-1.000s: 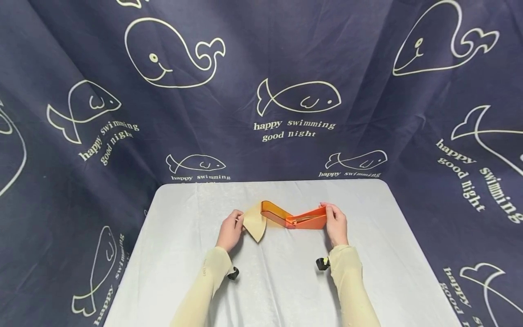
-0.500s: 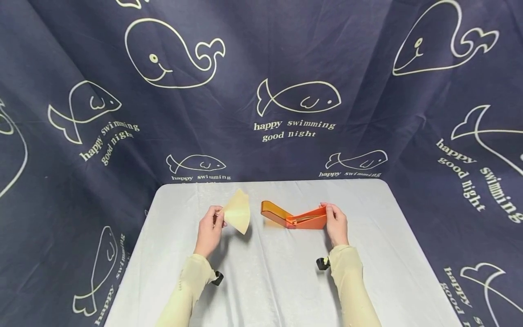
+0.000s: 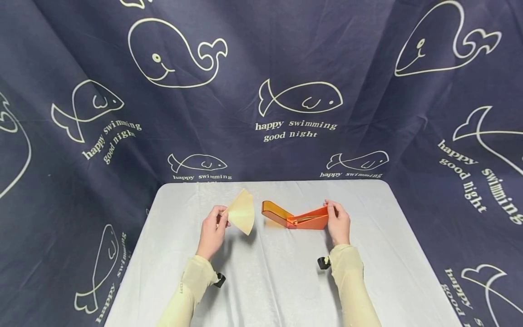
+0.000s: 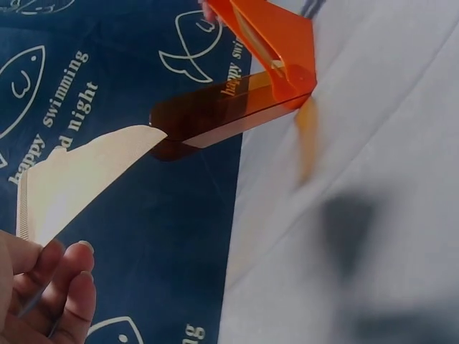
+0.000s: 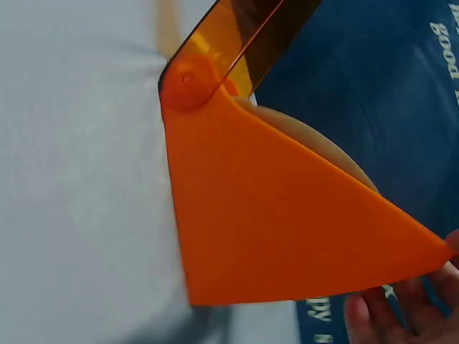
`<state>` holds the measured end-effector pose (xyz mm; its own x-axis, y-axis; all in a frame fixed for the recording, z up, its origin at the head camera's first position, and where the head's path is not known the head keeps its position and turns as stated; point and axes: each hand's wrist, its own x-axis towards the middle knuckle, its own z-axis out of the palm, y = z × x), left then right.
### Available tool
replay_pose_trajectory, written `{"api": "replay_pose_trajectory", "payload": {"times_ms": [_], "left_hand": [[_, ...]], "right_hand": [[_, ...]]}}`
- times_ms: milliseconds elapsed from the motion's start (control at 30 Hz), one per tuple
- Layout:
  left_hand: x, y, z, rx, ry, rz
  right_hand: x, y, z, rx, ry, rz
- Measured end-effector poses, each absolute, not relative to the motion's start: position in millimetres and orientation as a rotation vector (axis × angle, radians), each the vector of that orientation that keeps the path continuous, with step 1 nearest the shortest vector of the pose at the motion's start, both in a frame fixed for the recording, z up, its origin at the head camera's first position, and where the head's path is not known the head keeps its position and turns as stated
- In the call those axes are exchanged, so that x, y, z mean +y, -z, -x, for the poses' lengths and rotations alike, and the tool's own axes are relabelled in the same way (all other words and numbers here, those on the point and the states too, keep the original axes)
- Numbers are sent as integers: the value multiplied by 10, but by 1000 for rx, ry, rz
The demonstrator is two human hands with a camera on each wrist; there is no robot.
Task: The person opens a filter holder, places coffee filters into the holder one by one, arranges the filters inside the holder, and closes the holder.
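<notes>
Paper (image 3: 242, 212), pinched in left fingers (image 4: 80, 301), had moved away, free of lid (image 3: 276, 212); right fingers (image 5: 360, 319) held orange box (image 5: 272, 222).

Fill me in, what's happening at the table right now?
A person is working with both hands. The left hand pinches a fan-shaped tan paper by its narrow end, above the table. The right hand holds one end of an orange holder, whose see-through amber lid is swung open. More tan paper shows inside the holder. The left hand's paper is apart from it.
</notes>
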<state>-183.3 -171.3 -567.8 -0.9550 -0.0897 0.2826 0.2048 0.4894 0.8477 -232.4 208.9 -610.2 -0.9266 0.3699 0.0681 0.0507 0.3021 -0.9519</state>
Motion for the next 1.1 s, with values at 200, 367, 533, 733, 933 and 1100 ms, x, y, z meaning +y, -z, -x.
{"api": "replay_pose_trajectory", "payload": {"times_ms": [200, 367, 533, 733, 933, 1100], "left_hand": [[-1676, 5550, 1846, -2456, 1363, 173], [-1599, 5453, 1849, -2493, 1213, 305], [-1501, 5454, 1838, -2504, 1111, 422], [-1401, 5457, 1804, -2521, 1034, 553], [-1365, 5459, 1770, -2545, 1140, 549], [-1354, 5537, 1785, -2539, 1408, 491]], "right_hand": [[1956, 5788, 2380, -2237, -1420, 43], [1682, 5486, 2371, -2314, -1430, -350], [1341, 5297, 2273, -2422, -1509, -626], [1066, 5222, 2192, -2431, -1553, -776], [978, 5162, 2122, -2448, -1551, -701], [991, 5115, 2096, -2365, -1588, -599]]}}
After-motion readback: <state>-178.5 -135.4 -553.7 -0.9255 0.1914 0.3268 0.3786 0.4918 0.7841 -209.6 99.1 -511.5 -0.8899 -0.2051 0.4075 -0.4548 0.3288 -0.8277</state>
